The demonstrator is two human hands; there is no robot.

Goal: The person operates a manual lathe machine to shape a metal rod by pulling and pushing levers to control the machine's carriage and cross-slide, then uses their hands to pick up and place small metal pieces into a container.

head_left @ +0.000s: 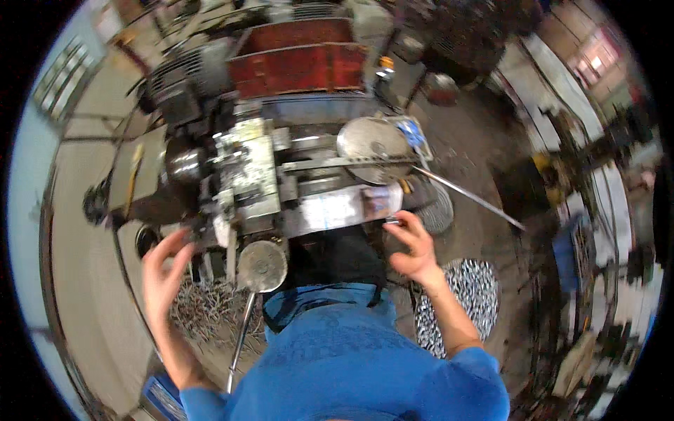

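Observation:
A metalworking machine with a bright metal slide block [249, 165] stands in front of me. My left hand [165, 270] is at its left side, below the round spindle part [186, 163]. Its thumb and fingertips come together, and whatever lies between them is blurred and dark. My right hand [415, 249] pinches a small shiny metal piece [392, 220] between thumb and finger. That hand is just in front of a pale sheet [326, 210] lying along the machine's near side. A round metal disc [263, 266] sits between my hands, with a metal rod [242, 340] below it.
Metal shavings [210, 312] lie at lower left. Many small shiny pieces fill a round heap [474, 298] by my right forearm. A round plate [365, 140] and a slanting rod [470, 196] are at the machine's right. Behind stands a red bin [298, 70].

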